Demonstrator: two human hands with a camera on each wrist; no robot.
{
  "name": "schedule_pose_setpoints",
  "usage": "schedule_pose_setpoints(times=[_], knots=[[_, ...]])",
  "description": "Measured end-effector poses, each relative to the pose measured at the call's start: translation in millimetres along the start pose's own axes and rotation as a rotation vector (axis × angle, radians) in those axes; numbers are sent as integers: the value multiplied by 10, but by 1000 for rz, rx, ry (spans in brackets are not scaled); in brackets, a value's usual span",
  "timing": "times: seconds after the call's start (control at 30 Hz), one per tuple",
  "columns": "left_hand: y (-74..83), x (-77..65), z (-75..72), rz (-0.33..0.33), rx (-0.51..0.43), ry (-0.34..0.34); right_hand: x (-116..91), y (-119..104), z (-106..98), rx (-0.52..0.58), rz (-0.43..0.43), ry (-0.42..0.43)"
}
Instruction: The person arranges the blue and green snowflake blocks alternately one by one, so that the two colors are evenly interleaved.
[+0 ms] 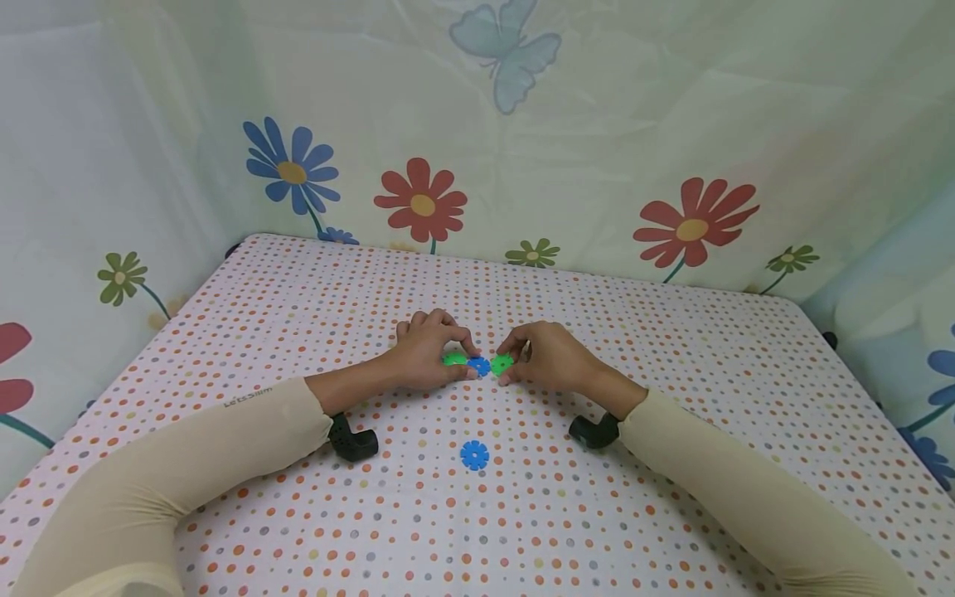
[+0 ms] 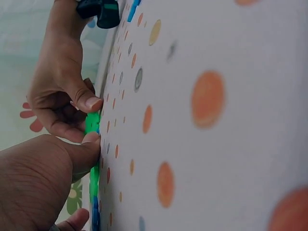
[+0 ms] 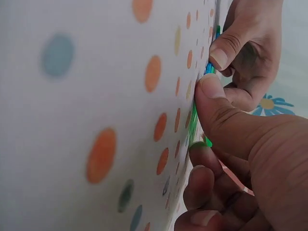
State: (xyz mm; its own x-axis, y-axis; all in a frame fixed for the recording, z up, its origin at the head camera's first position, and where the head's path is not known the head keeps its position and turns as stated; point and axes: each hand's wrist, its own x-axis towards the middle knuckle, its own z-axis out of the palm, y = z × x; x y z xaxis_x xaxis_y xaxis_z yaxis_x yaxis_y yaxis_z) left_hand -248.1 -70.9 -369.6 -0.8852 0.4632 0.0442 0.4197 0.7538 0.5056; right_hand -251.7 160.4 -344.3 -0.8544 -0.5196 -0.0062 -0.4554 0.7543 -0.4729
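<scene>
My left hand [image 1: 427, 355] pinches a blue notched disc [image 1: 479, 366] between thumb and forefinger, low at the tabletop. A green notched disc [image 1: 454, 359] lies partly under that hand, on the blue one's left. Further blue [image 2: 95, 214] shows past the green in the left wrist view, mostly hidden. My right hand [image 1: 555, 356] grips another green notched disc [image 1: 502, 364] by its edges. This disc meets the blue one's right side; whether their slots interlock cannot be made out. A separate blue notched disc [image 1: 474, 455] lies flat nearer the front.
A dotted cloth [image 1: 671, 356] covers the table. Dark wrist-worn devices hang below the left wrist [image 1: 354, 439] and the right wrist [image 1: 594, 432]. A curtain with printed flowers [image 1: 582, 149] rises behind the table's far edge and at both sides.
</scene>
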Motion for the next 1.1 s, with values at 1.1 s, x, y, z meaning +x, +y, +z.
schedule_pose_setpoints(times=[1.1], knots=[[6, -8, -4, 4, -4, -2, 34, 88, 29, 55, 61, -38]])
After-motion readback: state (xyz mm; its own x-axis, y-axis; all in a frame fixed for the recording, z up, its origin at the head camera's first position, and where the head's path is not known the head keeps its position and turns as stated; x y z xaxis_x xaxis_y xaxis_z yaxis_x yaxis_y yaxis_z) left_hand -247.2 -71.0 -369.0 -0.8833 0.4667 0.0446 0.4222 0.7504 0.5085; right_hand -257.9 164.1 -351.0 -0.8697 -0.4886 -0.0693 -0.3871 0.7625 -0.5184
